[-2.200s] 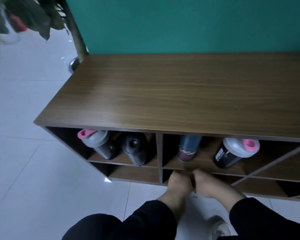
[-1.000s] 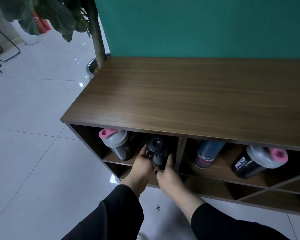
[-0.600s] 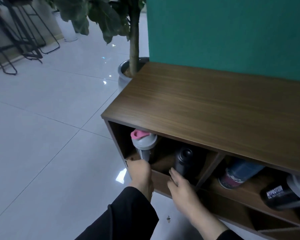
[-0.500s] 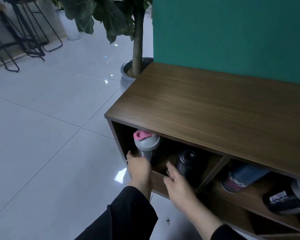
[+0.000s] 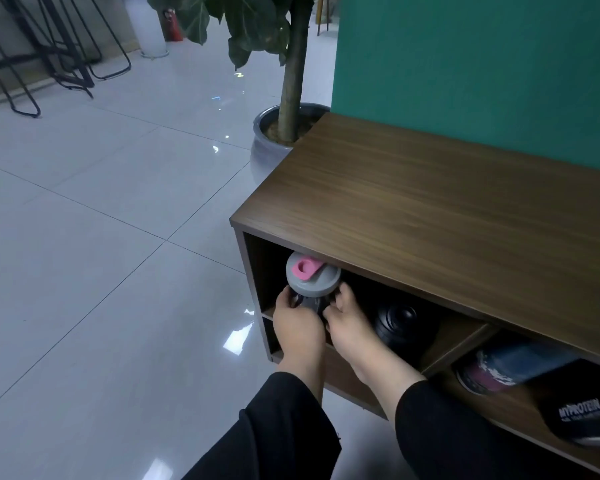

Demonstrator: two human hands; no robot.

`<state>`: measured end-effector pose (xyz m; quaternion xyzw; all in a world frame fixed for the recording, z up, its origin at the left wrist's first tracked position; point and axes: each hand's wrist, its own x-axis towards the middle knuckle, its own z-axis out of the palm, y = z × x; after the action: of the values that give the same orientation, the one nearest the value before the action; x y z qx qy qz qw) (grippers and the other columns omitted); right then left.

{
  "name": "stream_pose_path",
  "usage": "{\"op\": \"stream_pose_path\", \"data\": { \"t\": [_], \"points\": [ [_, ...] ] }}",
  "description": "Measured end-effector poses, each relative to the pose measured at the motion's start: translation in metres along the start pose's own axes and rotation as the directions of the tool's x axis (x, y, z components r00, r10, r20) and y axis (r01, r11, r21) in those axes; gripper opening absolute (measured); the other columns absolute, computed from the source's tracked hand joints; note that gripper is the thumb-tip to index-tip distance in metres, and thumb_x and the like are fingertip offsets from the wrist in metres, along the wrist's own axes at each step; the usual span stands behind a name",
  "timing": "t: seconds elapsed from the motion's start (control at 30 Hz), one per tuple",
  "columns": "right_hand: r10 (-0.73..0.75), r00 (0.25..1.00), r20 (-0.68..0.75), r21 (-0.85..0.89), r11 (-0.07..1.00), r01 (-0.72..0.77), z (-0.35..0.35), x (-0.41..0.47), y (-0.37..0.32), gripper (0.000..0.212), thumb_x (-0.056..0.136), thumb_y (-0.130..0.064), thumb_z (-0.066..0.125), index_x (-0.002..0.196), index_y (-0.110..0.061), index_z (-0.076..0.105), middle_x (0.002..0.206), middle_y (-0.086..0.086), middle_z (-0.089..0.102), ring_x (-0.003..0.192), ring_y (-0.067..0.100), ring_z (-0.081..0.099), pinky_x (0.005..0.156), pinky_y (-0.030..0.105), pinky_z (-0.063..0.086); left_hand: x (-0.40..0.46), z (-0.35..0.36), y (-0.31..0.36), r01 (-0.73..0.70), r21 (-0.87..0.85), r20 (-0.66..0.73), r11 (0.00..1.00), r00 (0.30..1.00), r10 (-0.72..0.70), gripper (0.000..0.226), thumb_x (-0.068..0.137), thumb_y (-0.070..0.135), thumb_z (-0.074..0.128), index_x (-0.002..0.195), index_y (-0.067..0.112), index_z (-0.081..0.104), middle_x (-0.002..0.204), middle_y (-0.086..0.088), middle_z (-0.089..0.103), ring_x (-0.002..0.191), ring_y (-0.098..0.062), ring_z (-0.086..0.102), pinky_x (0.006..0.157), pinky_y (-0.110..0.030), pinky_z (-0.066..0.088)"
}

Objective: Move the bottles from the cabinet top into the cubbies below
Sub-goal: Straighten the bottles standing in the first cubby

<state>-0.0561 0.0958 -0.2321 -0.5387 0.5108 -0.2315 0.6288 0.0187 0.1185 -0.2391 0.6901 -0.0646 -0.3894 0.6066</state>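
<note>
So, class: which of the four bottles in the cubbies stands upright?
The shaker with the grey lid and pink cap, gripped by both hands in the leftmost cubby. The other three lie on their sides.

Both hands, left hand (image 5: 297, 327) and right hand (image 5: 349, 327), now clasp upright shaker bottle (image 5: 310, 284).

Floor: glossy pale-grey square tiles (image 5: 101, 271) showing light reflections. Wall: flat teal painted panel (image 5: 482, 71) above and beyond the fingers. Up-left of the fingers: round grey plant pot (image 5: 262, 129) holding a broad-leaved tree (image 5: 257, 26); black metal-framed legs (image 5: 49, 64), possibly stools.
</note>
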Motion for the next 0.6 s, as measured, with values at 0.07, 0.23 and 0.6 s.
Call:
{"op": "stream_pose_path", "data": {
  "t": [0.07, 0.23, 0.6],
  "points": [
    [0.008, 1.000, -0.025, 0.003, 1.000, -0.008, 0.000, 0.000, -0.001, 0.064, 0.099, -0.001, 0.033, 0.156, -0.026, 0.019, 0.154, -0.003, 0.040, 0.113, 0.001, 0.048, 0.098, 0.026, 0.037, 0.002, 0.002, -0.002, -0.020, 0.014, -0.014, 1.000, 1.000, 0.020, 0.060, 0.090, -0.007, 0.044, 0.146, 0.013, 0.047, 0.121, -0.001, 0.062, 0.117, -0.028, 0.063, 0.101, -0.051, 0.054],
    [0.092, 0.996, -0.008, 0.048, 0.995, -0.091, 0.003, -0.002, 0.001, 0.053, 0.105, -0.005, 0.028, 0.156, -0.015, 0.015, 0.159, 0.007, 0.030, 0.135, 0.016, 0.039, 0.108, 0.031, 0.031, 0.007, 0.005, -0.006, -0.036, 0.035, -0.012, 0.999, 0.999, 0.036, 0.062, 0.091, -0.004, 0.051, 0.150, 0.015, 0.045, 0.129, -0.001, 0.065, 0.113, -0.017, 0.064, 0.099, -0.035, 0.051],
    [0.052, 0.998, -0.029, 0.033, 0.998, -0.051, -0.002, -0.004, 0.016, 0.063, 0.101, -0.003, 0.033, 0.158, -0.019, 0.012, 0.165, 0.007, 0.018, 0.151, 0.021, 0.023, 0.120, 0.039, 0.027, 0.004, 0.005, -0.010, 0.077, 0.039, -0.063, 0.996, 0.995, -0.074, 0.058, 0.094, -0.002, 0.045, 0.150, 0.010, 0.042, 0.136, -0.011, 0.061, 0.122, -0.031, 0.061, 0.104, -0.044, 0.051]
  ]
}}
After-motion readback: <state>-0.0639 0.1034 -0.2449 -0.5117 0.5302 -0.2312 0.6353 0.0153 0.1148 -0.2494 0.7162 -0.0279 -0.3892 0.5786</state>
